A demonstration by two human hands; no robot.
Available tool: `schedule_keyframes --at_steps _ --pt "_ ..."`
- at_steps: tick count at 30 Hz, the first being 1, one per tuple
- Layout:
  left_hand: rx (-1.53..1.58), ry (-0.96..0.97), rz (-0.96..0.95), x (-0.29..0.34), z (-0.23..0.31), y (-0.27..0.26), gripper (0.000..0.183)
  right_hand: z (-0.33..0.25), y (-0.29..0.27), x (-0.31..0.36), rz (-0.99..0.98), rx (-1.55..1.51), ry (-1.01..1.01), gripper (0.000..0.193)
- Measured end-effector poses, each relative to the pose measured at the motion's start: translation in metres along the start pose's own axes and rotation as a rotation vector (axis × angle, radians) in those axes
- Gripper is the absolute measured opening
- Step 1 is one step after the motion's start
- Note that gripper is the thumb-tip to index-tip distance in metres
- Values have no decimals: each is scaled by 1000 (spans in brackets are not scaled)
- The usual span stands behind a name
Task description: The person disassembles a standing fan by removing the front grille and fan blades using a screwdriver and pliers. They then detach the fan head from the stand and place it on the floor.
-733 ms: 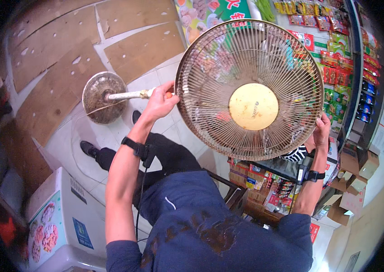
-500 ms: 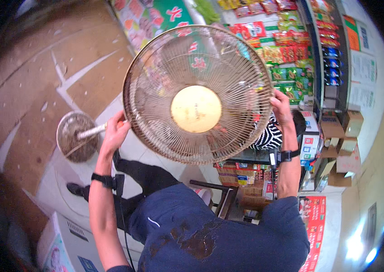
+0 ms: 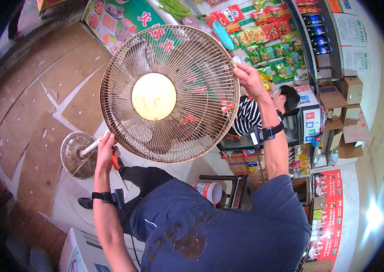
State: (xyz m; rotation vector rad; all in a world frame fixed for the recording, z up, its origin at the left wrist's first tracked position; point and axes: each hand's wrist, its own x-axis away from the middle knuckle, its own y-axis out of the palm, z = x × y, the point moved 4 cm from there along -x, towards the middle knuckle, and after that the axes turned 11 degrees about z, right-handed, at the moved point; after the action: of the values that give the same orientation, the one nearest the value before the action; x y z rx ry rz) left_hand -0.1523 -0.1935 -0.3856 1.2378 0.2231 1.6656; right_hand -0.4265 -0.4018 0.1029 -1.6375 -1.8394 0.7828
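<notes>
A pedestal fan (image 3: 154, 96) fills the middle of the head view, its round wire grille dull and stained around a cream hub disc. Blades show blurrily through the wires. My right hand (image 3: 252, 81) is closed on the grille's right rim. At the lower left rim, my left hand (image 3: 105, 152) is closed, with an orange-handled tool that looks like a screwdriver (image 3: 117, 163) in it, its thin shaft pointing down. Behind that hand the fan's white pole (image 3: 93, 146) runs to a dirty round base (image 3: 76, 156) on the floor.
A person in a striped top (image 3: 248, 115) is beyond my right forearm. Shelves of snack packets (image 3: 278, 50) stand at the upper right, cardboard boxes (image 3: 332, 97) at the right. A white bucket (image 3: 209, 192) sits beside a dark stool (image 3: 233, 192). Flattened cardboard (image 3: 33, 109) covers floor at left.
The fan head has shifted left in view and its face has turned somewhat. My right hand has moved left with the rim. The orange tool handle and the person behind now show more.
</notes>
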Motion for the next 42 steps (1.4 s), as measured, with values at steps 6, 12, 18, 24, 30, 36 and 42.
schedule_keyframes --at_steps 6,12,18,24,30,36,42 --pt "119 12 -40 -7 -7 8 30 -6 2 -14 8 9 10 51" --pt "291 -25 -106 2 -9 8 23 -16 13 -31 29 -71 -28 45" --pt "196 15 -231 21 -12 22 18 -14 6 -36 -40 -97 -15 41" --pt "195 -27 -227 35 -13 20 36 -9 -1 -50 27 -78 -29 45" --pt "133 31 -266 55 -15 29 35 -17 6 -43 37 -96 -19 44" --pt "97 104 -219 59 -14 35 32 -19 9 -42 7 -95 22 43" --pt "31 87 -149 59 -16 36 31 -14 4 -50 -28 -127 6 43"
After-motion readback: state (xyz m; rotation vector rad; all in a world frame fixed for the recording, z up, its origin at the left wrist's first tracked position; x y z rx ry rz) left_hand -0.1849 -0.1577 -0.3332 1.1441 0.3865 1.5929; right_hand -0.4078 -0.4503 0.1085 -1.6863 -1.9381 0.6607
